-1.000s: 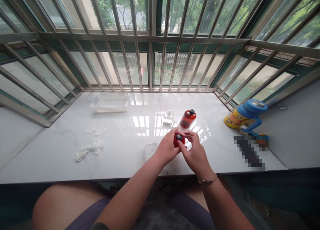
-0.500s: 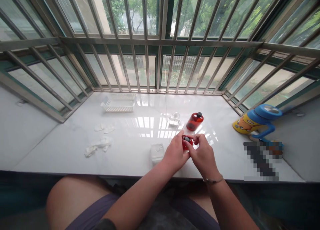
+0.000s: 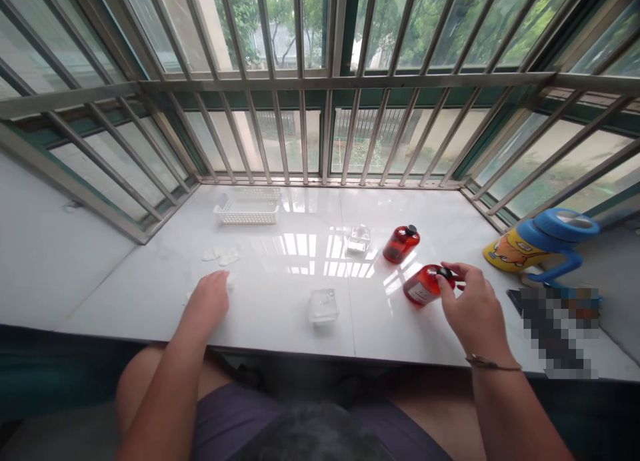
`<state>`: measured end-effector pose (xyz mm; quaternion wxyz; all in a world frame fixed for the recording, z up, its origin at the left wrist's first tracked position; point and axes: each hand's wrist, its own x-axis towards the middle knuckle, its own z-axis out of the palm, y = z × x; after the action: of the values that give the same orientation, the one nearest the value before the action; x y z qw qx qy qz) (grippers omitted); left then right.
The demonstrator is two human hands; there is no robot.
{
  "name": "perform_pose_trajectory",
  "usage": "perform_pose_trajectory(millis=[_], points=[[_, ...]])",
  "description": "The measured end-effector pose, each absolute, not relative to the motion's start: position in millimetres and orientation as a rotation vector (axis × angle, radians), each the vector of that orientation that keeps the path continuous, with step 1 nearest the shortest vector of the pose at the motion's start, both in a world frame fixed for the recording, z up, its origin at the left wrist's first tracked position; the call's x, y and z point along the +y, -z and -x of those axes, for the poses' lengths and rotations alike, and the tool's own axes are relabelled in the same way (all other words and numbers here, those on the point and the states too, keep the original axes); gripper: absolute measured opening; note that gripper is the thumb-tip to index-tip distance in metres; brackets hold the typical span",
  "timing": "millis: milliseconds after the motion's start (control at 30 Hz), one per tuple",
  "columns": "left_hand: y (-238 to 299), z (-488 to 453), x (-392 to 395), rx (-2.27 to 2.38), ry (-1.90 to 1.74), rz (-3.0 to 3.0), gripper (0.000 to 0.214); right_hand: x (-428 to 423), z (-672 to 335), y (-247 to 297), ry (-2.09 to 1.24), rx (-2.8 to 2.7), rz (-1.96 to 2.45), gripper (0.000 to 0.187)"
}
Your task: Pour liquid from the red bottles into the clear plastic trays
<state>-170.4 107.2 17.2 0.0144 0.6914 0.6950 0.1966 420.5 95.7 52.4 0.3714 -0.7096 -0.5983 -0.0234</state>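
On the right side of the white surface, my right hand (image 3: 473,307) has its thumb and fingers around the black cap of a red see-through bottle (image 3: 424,286) with a pale label, which leans to the left. Just behind it stands a second red bottle (image 3: 401,245) with a black cap, apart from my hand. My left hand (image 3: 207,302) rests at the left over crumpled white tissue (image 3: 230,282), mostly covering it. Its fingers are together and curled down; what lies under them is hidden. More white scraps (image 3: 221,255) lie just beyond it.
A clear lidded box (image 3: 324,306) sits between my hands, and a clear glass jar (image 3: 359,239) farther back. A white basket (image 3: 249,212) stands at the back left. A blue and yellow mug (image 3: 537,241) and a blurred dark object (image 3: 550,327) lie right. Window bars (image 3: 327,84) enclose the back.
My hands have parted from around the red bottle near the middle. My left hand moved left onto the tissue. My right hand moved right with the bottle, now on the surface.
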Motion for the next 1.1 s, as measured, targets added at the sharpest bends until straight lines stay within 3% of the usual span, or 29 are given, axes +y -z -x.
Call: perform_pose_trajectory(millis=[167,300,467,567,767,1100], points=[[-9.2,208.8,105.9,2.200,-0.578,-2.111,0.032,88.6,-427.6,-47.0,0.153,-1.491,1.819,0.063],[-16.0,207.1,103.5,2.218,-0.660,-2.097,0.031,76.8,-419.5,-52.0,0.189,-1.497,1.720,0.062],[-40.3,149.5,89.9,2.112,-1.211,-1.863,0.037,62.4,-401.4,-63.7,0.255,-1.532,1.593,0.050],[-51.5,87.3,80.5,1.703,-1.476,-1.425,0.047,56.7,-383.9,-65.2,0.222,-1.568,1.525,0.047],[-54.1,-8.1,73.7,1.221,-1.345,-1.249,0.045,44.0,-345.2,-57.8,0.055,-1.745,1.335,0.042],[-39.2,-36.1,76.5,1.213,-1.351,-1.199,0.043,33.3,-334.1,-43.4,-0.082,-1.835,1.246,0.048]])
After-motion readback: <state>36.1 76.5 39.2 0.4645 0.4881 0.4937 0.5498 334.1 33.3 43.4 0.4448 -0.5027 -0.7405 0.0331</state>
